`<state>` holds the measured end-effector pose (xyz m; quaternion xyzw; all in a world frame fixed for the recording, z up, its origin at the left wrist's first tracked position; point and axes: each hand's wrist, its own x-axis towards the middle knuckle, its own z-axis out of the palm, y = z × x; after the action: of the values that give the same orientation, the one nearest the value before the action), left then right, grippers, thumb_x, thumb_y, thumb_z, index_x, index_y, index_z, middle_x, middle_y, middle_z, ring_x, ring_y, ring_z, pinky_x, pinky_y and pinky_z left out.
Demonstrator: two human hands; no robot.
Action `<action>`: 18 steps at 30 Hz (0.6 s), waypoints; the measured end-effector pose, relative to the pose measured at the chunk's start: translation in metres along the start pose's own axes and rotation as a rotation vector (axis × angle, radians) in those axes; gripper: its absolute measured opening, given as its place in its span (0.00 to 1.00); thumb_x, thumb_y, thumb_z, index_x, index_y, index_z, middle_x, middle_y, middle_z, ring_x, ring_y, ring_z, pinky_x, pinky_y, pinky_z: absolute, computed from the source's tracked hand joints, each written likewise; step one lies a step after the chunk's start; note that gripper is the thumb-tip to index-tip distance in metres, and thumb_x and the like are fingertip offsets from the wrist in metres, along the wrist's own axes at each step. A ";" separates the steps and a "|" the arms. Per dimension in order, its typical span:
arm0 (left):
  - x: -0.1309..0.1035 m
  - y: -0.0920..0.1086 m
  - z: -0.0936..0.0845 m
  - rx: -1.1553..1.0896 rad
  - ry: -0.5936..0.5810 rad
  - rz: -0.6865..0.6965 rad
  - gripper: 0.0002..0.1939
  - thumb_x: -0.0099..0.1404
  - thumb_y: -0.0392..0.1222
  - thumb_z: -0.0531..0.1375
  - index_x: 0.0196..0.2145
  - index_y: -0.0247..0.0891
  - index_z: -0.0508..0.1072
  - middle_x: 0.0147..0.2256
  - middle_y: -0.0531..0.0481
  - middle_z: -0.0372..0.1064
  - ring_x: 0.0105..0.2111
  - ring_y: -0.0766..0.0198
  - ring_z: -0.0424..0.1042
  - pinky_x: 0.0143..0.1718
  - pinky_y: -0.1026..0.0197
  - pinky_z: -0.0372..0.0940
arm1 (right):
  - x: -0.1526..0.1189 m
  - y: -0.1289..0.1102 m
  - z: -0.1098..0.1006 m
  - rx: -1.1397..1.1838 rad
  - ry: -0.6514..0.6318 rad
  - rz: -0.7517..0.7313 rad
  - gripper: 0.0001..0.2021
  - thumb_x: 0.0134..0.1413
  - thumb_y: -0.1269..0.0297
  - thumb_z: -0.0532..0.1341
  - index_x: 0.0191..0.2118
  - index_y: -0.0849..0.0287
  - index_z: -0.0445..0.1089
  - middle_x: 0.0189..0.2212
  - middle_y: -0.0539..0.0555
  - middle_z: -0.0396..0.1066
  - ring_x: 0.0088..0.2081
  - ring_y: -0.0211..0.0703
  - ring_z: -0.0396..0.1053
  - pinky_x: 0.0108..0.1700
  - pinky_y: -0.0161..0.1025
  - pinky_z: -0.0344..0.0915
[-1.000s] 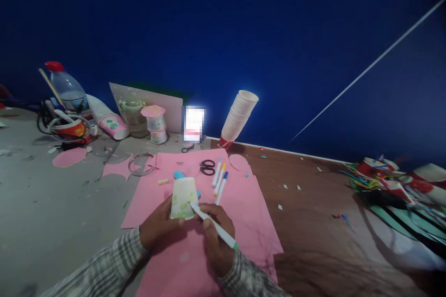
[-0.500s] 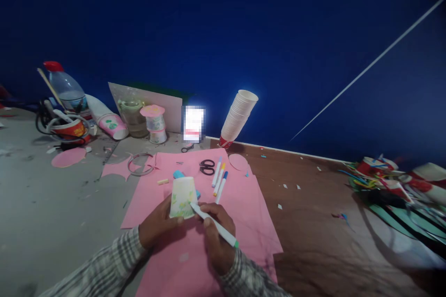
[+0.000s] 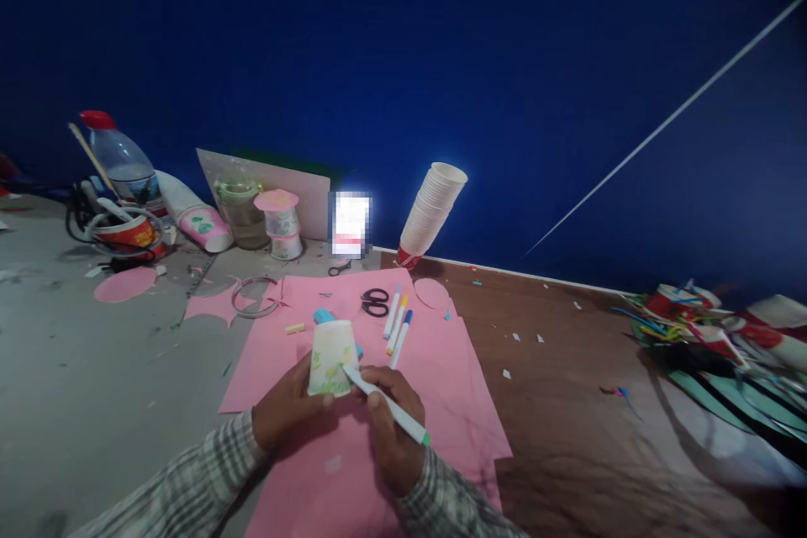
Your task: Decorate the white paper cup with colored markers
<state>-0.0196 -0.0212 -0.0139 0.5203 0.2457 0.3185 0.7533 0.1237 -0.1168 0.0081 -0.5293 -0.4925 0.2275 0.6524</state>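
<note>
My left hand (image 3: pixel 287 414) grips an upturned white paper cup (image 3: pixel 331 357) with green and yellow drawing on its side, holding it over a pink paper sheet (image 3: pixel 435 370). My right hand (image 3: pixel 391 429) holds a white marker with a green end (image 3: pixel 387 408), its tip touching the cup's lower side. A blue object (image 3: pixel 324 317) lies just behind the cup, partly hidden. Black scissors (image 3: pixel 376 302) and three markers (image 3: pixel 397 324) lie on the pink sheet beyond the cup.
A tilted stack of paper cups (image 3: pixel 432 214) leans at the blue wall. At the back left stand a water bottle (image 3: pixel 123 164), decorated cups (image 3: pixel 281 223), a glass jar (image 3: pixel 243 210) and a red bowl (image 3: pixel 129 234). Paper scraps and red cups (image 3: pixel 712 336) pile at right.
Almost nothing differs. The marker's tip has shifted slightly on the cup's side; both hands stay in place.
</note>
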 end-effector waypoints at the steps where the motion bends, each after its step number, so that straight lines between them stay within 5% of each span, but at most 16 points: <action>1: 0.000 0.001 0.000 0.005 -0.002 0.002 0.27 0.43 0.37 0.64 0.44 0.35 0.66 0.37 0.39 0.73 0.38 0.42 0.67 0.37 0.45 0.62 | 0.000 0.000 0.000 0.003 -0.004 -0.003 0.11 0.50 0.71 0.57 0.39 0.58 0.72 0.29 0.55 0.75 0.29 0.51 0.74 0.31 0.43 0.71; 18: 0.001 0.015 0.011 -0.039 0.008 0.006 0.23 0.42 0.36 0.65 0.39 0.35 0.70 0.33 0.42 0.74 0.32 0.45 0.69 0.32 0.49 0.65 | 0.007 0.000 -0.001 0.042 0.030 0.086 0.09 0.52 0.67 0.55 0.36 0.59 0.72 0.24 0.52 0.74 0.26 0.48 0.71 0.28 0.39 0.69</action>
<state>-0.0143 -0.0234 0.0042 0.5051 0.2411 0.3275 0.7612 0.1281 -0.1114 0.0112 -0.5396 -0.4544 0.2576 0.6602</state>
